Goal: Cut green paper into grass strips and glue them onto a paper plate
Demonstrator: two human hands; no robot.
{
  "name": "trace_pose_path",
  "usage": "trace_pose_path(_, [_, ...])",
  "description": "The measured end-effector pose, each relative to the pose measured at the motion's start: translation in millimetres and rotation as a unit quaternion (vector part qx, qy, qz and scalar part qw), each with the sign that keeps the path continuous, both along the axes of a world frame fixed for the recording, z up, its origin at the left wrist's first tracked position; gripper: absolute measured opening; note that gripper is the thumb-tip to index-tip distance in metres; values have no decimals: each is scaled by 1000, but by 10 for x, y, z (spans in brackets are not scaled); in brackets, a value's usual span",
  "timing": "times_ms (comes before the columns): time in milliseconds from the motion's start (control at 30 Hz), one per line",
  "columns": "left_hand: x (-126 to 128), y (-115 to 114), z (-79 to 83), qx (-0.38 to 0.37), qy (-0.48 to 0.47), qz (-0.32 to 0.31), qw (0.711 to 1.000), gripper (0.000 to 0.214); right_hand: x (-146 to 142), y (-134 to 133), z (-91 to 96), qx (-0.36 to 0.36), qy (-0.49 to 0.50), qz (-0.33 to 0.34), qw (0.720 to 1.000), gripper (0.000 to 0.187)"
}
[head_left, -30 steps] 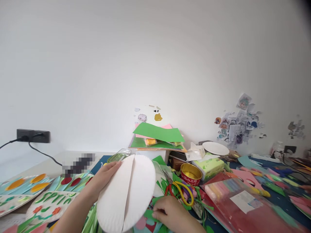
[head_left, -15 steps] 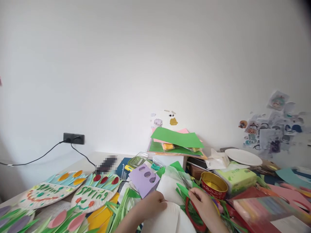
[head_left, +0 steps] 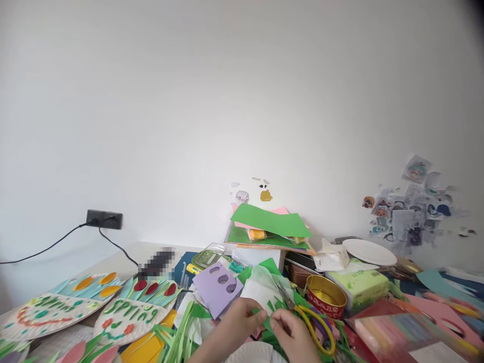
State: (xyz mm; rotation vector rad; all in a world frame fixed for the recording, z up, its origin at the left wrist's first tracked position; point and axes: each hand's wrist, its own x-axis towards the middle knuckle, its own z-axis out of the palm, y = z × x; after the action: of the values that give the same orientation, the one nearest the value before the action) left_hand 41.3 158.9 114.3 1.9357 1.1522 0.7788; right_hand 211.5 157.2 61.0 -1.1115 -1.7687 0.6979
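My left hand [head_left: 242, 322] and my right hand [head_left: 291, 333] are close together low in the middle, both with fingers pinched on a small green paper piece [head_left: 266, 322]. Below them a white paper plate [head_left: 251, 353] shows at the bottom edge, partly hidden by my hands. Yellow-handled scissors [head_left: 328, 333] lie right beside my right hand, blades toward a whitish tissue-like sheet [head_left: 260, 286] with green scraps. A purple card [head_left: 217, 291] with oval cut-outs lies just beyond my left hand.
At left are two decorated half plates [head_left: 126, 320] lettered "Spring", with paper tulips. A red and gold tin [head_left: 327, 297], a green tissue pack [head_left: 359, 285] and a white plate [head_left: 369, 252] stand at right. Stacked coloured paper [head_left: 270, 222] is against the wall.
My left hand has left the white plate and come to the green paper. My right hand has moved left and down, meeting it. The view has shifted slightly; the yellow scissors handles now show.
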Motion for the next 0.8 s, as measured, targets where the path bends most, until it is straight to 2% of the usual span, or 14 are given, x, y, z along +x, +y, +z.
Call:
trace_pose_path(100, [41,53,-50,-7,4,47,999,34,-113,32,-81,-19,49,45,998,27])
trace_pose_path(200, [12,88,-70,-4,16,62,998,29,-157,72,-95,-47,75,59,994,26])
trace_pose_path(267, [-40,110,-57,1,32,70,997,26,-146,97,-38,-45,47,43,997,24])
trace_pose_path(367, [-161,153,2,25,61,108,992,23,-119,144,116,22,-72,-37,996,20])
trace_pose_path(433, [-258,185,45,56,81,154,983,27,-133,194,218,61,-175,-92,978,32])
trace_pose_path(500, [-346,215,65,79,102,198,972,32,-183,262,289,76,-286,-110,949,57])
trace_pose_path(533, [-381,229,63,84,113,215,967,34,-214,304,313,81,-335,-111,932,63])
trace_pose_path(567, [-408,242,53,84,124,227,962,36,-245,349,330,85,-372,-112,917,61])
trace_pose_path(667, [-446,280,-2,70,151,251,954,39,-270,508,376,93,-422,-145,890,36])
trace_pose_path(800, [-418,327,-58,57,164,255,951,39,-73,728,461,93,-427,-243,866,36])
